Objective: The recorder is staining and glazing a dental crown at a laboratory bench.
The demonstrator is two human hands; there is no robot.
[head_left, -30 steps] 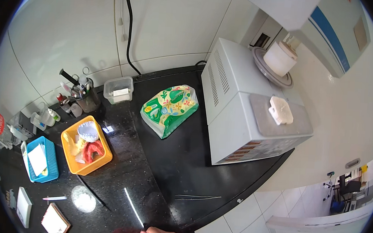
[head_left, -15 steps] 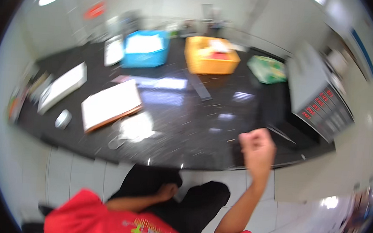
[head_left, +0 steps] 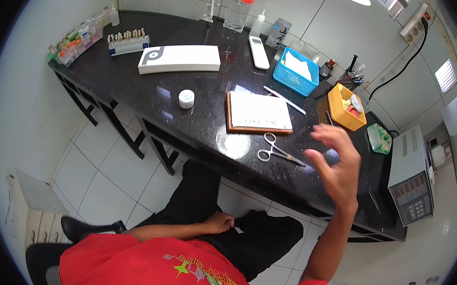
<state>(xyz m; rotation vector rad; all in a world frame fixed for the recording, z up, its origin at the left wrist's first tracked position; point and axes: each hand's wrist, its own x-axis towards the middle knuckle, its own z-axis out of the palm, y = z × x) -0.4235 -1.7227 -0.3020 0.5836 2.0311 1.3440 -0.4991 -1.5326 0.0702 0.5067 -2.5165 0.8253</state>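
Observation:
My right hand (head_left: 339, 160) hovers over the front of the dark table, thumb and fingers apart, nothing between them. Nearest to it lies a ring-handled metal clamp (head_left: 271, 152), its slim tip pointing at the thumb. Just behind the clamp sits a brown-edged pad (head_left: 260, 111) with white paper and some handwriting on top. A pale pen-like stick (head_left: 286, 101) lies along the pad's far right corner. My left hand (head_left: 219, 223) rests on my thigh with its fingers curled in, and I see nothing in it.
Behind the pad stand a blue basket (head_left: 295, 82) and a yellow basket (head_left: 341, 118). To the left are a small white jar (head_left: 186, 99), a long white box (head_left: 180, 59) and a rack of small tools (head_left: 128, 44). A grey device (head_left: 411, 179) occupies the right end.
The view has swung toward the left side of the table and sharpened. My right hand has gone from closed to open and is raised. My left hand stays on my lap.

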